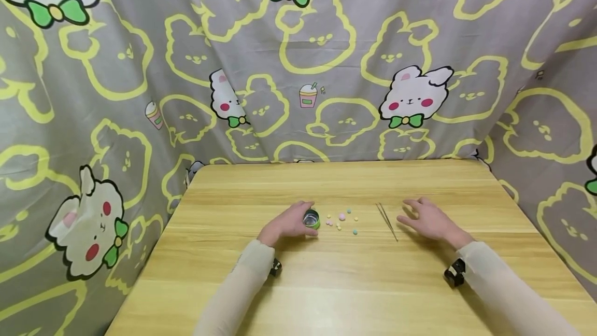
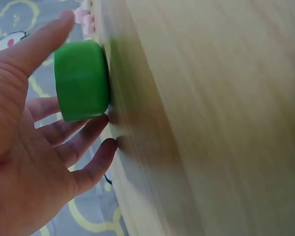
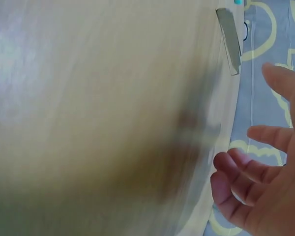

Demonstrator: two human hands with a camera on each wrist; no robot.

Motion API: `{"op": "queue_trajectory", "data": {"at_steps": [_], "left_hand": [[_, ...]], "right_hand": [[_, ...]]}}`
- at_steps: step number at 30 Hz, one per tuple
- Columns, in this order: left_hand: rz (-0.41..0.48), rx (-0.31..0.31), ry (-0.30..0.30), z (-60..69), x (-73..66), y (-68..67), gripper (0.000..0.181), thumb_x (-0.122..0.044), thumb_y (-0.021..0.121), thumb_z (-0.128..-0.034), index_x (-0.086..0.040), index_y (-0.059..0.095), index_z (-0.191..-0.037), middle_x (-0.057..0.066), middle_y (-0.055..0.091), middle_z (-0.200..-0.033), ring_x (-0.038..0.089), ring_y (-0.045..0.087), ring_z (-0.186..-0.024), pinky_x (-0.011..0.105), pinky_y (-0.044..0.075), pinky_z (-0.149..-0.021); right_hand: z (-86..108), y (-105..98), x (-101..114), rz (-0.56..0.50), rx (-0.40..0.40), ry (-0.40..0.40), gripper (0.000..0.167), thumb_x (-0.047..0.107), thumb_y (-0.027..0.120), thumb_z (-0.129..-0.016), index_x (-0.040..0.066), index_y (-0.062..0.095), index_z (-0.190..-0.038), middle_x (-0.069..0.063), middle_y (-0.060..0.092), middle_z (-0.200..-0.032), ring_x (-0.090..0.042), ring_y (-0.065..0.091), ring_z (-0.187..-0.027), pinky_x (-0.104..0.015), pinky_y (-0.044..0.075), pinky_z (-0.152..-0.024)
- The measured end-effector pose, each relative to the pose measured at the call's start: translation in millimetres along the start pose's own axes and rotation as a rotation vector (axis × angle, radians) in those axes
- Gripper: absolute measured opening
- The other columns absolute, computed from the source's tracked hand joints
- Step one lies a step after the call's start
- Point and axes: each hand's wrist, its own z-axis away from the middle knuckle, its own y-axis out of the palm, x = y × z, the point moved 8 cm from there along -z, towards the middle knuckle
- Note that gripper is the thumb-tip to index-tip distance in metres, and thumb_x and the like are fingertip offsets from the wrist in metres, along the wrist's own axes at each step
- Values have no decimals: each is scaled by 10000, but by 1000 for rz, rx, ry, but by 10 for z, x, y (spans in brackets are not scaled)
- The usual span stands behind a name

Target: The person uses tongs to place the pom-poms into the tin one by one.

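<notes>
Wooden table (image 1: 354,284) beneath all fingers. Left hand (image 1: 295,219), fingers loosely spread; right hand (image 1: 432,221), fingers relaxed, empty. Between left thumb and fingers, green container (image 2: 82,81), contact unclear; just beside right fingertips, tweezers (image 1: 389,226); between both hands' fingertips, tiny coloured beads (image 1: 342,217).

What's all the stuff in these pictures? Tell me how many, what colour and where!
Cloth: count unclear, grey with yellow outlines, behind and beside everything
Table: 1, light wood, before the cloth
Cup: 1, green, on the table
Beads: about nine, pink, yellow and teal, beside the cup
Tweezers: 1, dull metallic, right of the beads
Cameras: 2, black, at the wrists
Sleeves: 2, cream, on the arms
Left grip: 1, bare, at the cup
Right grip: 1, bare, near the tweezers
</notes>
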Motion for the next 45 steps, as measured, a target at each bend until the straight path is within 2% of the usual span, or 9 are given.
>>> {"op": "queue_trajectory", "data": {"at_steps": [4,8,13,19,27,35,45], "left_hand": [[-2,-11,29,-9,-27,-9,886,-376,803,-738,-35,361,-1426,143,424,-1381,281,428,-1245,399,342,-1031],[4,-27,44,-30,-13,-21,763,-340,806,-742,-35,447,-1343,100,509,-1275,236,492,-1157,362,378,-996],[45,-34,52,-59,16,-34,649,-310,815,-737,-53,508,-1248,48,571,-1156,196,535,-1069,338,410,-946],[59,-35,47,-46,25,-25,593,-313,824,-725,-73,537,-1185,13,589,-1092,173,551,-1020,325,425,-918],[69,-24,33,-53,45,-15,577,-318,817,-738,-89,538,-1187,-13,587,-1078,143,551,-1000,304,432,-897],[50,-1,28,-83,57,-53,574,-328,809,-749,-102,532,-1198,-20,582,-1090,138,545,-1014,305,430,-901],[58,-6,51,-81,28,-51,582,-326,825,-724,-90,540,-1174,-19,590,-1063,138,549,-1000,307,428,-906]], "right_hand": [[-4,30,35,-24,6,-14,662,434,601,-906,-52,467,-1334,-312,499,-1196,-415,542,-993,-582,428,-824],[-19,62,90,-51,7,-51,640,413,625,-896,-50,486,-1315,-293,529,-1179,-423,532,-1032,-591,412,-857],[-53,110,158,-81,11,-100,603,393,662,-876,-53,525,-1257,-155,602,-1036,-304,572,-935,-518,452,-829],[-97,173,255,-116,54,-121,560,318,694,-861,-73,529,-1227,-43,601,-885,-178,562,-799,-408,473,-738],[-202,283,260,-166,118,-56,566,296,708,-848,-72,521,-1235,24,533,-757,-123,477,-662,-311,415,-637],[-268,331,298,-210,148,-87,591,259,759,-797,-73,524,-1226,34,533,-705,-107,484,-616,-283,416,-608],[-290,359,196,-281,138,-84,498,114,731,-775,-79,547,-1194,38,573,-693,-113,527,-595,-260,441,-560]]}}
